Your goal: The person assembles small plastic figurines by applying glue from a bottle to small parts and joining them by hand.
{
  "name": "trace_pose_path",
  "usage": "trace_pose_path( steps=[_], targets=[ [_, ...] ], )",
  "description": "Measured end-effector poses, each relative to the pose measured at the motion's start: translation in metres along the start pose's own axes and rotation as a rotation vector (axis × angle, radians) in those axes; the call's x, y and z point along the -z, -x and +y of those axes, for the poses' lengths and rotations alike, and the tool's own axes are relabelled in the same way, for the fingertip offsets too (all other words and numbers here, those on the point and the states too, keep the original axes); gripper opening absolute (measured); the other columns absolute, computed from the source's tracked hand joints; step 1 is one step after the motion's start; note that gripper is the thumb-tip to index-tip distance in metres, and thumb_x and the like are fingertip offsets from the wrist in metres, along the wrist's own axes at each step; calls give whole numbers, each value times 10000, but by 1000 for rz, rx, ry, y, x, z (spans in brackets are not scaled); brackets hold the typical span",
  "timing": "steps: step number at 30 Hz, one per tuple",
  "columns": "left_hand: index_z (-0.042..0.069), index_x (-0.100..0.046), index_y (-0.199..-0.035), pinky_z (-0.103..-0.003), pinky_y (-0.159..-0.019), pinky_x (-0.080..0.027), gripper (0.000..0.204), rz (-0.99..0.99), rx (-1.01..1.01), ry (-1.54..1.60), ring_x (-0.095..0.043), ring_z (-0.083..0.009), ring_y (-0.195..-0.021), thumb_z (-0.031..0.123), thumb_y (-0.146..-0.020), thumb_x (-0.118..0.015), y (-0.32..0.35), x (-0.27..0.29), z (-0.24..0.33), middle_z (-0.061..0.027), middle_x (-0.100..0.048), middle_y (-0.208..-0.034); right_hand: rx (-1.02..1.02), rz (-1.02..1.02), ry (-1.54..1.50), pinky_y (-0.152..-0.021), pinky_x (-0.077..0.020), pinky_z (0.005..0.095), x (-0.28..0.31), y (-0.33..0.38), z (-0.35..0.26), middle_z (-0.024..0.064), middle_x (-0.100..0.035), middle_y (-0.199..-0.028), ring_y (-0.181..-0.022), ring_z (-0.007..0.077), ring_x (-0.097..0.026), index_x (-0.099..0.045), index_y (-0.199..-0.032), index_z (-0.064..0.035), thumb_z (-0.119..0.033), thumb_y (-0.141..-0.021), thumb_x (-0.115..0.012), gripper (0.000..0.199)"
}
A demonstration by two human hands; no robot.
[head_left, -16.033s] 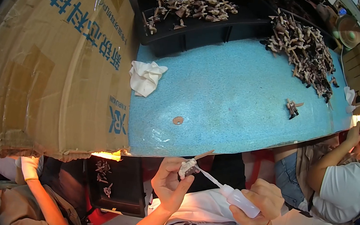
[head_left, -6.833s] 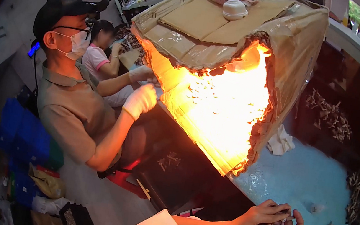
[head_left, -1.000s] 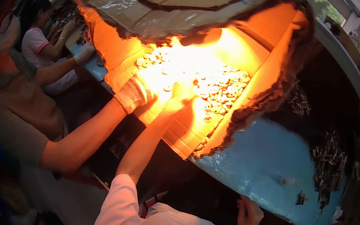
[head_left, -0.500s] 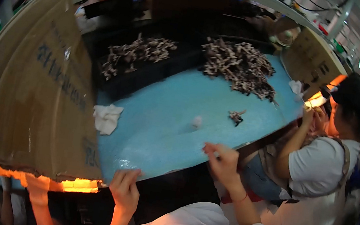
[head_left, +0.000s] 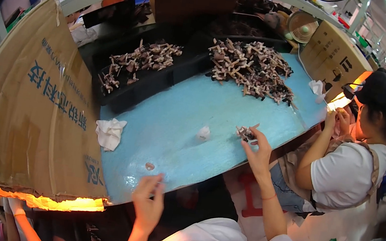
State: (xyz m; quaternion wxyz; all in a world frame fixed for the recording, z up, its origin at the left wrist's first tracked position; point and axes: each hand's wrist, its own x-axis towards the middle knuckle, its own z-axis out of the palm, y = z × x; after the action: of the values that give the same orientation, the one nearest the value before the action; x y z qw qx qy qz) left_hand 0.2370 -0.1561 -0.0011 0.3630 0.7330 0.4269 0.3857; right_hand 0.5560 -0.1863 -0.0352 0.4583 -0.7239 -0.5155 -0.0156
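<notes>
Tan disc [head_left: 149, 166] newly on blue mat [head_left: 182, 161], right hand [head_left: 261, 155] at figurine [head_left: 244, 133]

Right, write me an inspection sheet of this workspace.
Surface: blue mat, shiny near its front edge.
Job's things: small figure at the right hand; tan disc; whitish item, kind unclear.
Clutter: figure pile; more figures in black tray; white cloth.
Hands: right hand at the figure, grip unclear; left hand blurred, near the disc.
Cables: dark cable, top right.
Surroundings: large carton left, orange glow beneath; smaller carton, fan, seated co-worker right.
</notes>
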Motion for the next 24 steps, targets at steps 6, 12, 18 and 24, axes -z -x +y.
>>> trace_pose_path(
  steps=[6, 12, 18, 24],
  targets=[
    [-23, -469, -1229, -266, -690, -528, 365, -163, 513, 1067, -599, -168, -863, 67, -882, -539, 17, -62, 28, -148, -560, -1090, 140, -51, -247, -675, -473, 346, 6, 63, -103, 130, -595, -940, -793, 283, -576, -574, -1044, -20, -36, -629, -752, 451],
    [-16, -518, -1113, -314, -695, -548, 257, -19, 547, 1265, -609, -199, -869, 127, -899, -528, 32, -63, 13, -130, -592, -1048, 494, -147, -263, -696, -465, 353, -8, 82, -128, 95, -577, -960, -826, 265, -556, -604, -995, -43, -154, -594, -786, 455],
    [2, -554, -1039, -319, -605, -542, 171, 146, 491, 1337, -597, -178, -862, 60, -888, -498, 33, -22, 4, -118, -595, -1026, -69, -36, -574, -677, -466, 288, -28, 29, -83, 112, -569, -1014, -873, 214, -559, -553, -1061, 4, 38, -694, -655, 383],
    [-7, -556, -1007, -294, -581, -528, 152, 115, 478, 1289, -595, -167, -858, 34, -862, -536, 36, -24, 9, -114, -608, -991, 49, -161, -164, -727, -468, 255, -76, -6, -48, 87, -556, -1056, -949, 166, -534, -541, -1029, 1, -7, -710, -683, 350]
  ],
)
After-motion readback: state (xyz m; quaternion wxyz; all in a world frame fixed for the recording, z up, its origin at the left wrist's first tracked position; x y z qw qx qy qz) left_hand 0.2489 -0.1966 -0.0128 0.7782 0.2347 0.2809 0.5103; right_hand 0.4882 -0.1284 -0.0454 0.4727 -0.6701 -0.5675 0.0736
